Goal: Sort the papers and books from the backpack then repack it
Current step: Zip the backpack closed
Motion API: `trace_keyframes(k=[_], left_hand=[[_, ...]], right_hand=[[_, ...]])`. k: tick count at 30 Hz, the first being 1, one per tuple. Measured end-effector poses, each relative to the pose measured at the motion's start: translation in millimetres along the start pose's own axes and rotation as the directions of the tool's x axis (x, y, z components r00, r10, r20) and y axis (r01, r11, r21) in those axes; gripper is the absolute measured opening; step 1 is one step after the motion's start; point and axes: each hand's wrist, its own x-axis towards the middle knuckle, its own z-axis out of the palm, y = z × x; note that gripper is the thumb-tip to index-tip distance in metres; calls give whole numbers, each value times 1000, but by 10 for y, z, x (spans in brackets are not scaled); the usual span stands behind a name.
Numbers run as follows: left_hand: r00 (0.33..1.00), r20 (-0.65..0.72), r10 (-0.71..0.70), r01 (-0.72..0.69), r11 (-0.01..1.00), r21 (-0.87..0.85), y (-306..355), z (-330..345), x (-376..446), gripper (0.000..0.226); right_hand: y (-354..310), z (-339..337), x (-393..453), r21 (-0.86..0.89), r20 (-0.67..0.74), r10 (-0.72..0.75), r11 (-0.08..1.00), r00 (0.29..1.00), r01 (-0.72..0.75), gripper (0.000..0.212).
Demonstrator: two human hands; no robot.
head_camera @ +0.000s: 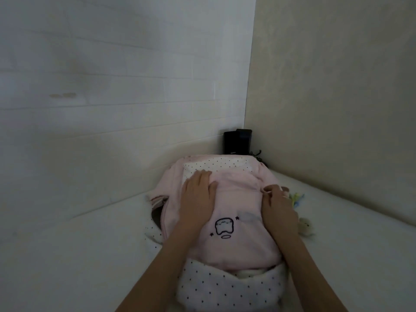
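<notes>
Walls: I see a white wall (101,86) on the left and a beige wall (337,86) on the right; they meet in a corner behind the bag.
Surface: a white surface (78,255) fills the bottom of my view; the backpack lies on it.
Backpack: the pink backpack (234,221) lies flat near the corner, front side up; it has a small drawn figure with stars and white parts with black dots at the near and far ends.
Left hand: my left hand (198,188) rests flat on the upper left of the backpack, fingers straight and together.
Right hand: my right hand (275,201) is at the right edge of the backpack; its fingertips pinch a small part there, I cannot tell what exactly.
Black box: a black box (236,141) stands upright in the corner, just behind the backpack.
Small things: a colourful charm (296,198) and a pale soft toy (306,227) lie just beside the right hand.
</notes>
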Motion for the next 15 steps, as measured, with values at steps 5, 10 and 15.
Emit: trace_keyframes(k=[5,10,15], left_hand=[[945,126,-302,291,951,105,-393,-288,-440,49],[919,94,-383,375,923,92,-705,-492,-496,33],[935,172,-310,293,949,119,-928,-575,-577,36]], right_hand=[[289,-143,-226,-154,171,71,987,983,-44,17],[158,-338,-459,-116,-11,-64,991,998,62,51],[-428,-512,-929,105,513,-457,874,727,475,71]])
